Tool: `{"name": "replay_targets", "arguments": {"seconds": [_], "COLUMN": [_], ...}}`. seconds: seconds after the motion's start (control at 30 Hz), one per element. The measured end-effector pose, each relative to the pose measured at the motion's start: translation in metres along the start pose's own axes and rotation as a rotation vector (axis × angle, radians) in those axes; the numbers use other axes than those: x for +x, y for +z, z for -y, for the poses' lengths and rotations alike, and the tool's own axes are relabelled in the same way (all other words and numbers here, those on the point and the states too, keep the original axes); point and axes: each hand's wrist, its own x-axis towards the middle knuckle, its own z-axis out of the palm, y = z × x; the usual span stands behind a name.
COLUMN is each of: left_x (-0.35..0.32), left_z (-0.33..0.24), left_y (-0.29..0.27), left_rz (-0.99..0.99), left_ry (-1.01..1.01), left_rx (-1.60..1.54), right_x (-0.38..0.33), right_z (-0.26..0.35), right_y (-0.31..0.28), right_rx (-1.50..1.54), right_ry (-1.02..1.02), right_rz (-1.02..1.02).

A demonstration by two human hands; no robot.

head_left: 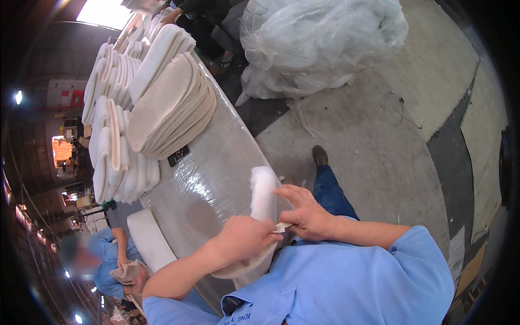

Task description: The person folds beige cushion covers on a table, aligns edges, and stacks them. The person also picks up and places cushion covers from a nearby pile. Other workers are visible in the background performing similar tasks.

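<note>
The left hand (246, 235) and the right hand (303, 211) both grip a white fluffy padded piece (264, 197) over the plastic-wrapped table (211, 179). A small black rectangular label (178, 155) lies under the stack of beige felt pads (173, 111). A big clear plastic bag (319, 43) of white stuffing sits on the floor.

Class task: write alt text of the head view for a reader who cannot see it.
Both hands, left hand and right hand, grip a white fleecy insole-shaped pad over a plastic-wrapped table. Behind it lie a beige stack of felt pads and white pad piles; a clear plastic bag sits on the floor.
</note>
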Motion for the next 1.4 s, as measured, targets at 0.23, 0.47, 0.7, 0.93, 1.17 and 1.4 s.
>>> {"name": "replay_targets", "arguments": {"seconds": [0.23,0.47,0.7,0.93,1.17,1.4], "left_x": [0.021,0.059,0.085,0.105,0.123,0.148], "left_z": [0.03,0.079,0.122,0.165,0.179,0.194], "left_y": [-0.011,-0.013,0.01,0.038,0.082,0.088], "left_rz": [-0.358,-0.502,-0.49,-0.203,-0.407,-0.375], "left_ry": [0.121,0.337,0.089,-0.271,-0.384,-0.481], "left_rx": [0.155,-0.183,-0.547,-1.412,-1.808,-2.202], "right_x": [0.034,0.064,0.098,0.126,0.145,0.174], "right_z": [-0.024,-0.05,-0.074,-0.109,-0.132,-0.157], "right_y": [-0.019,-0.024,-0.014,0.013,0.034,0.027], "right_rx": [0.005,0.297,0.487,0.968,0.734,0.73], "right_ry": [-0.057,0.049,0.166,0.458,0.419,0.639], "right_rz": [0.053,0.2,0.04,0.097,0.105,0.252]}}
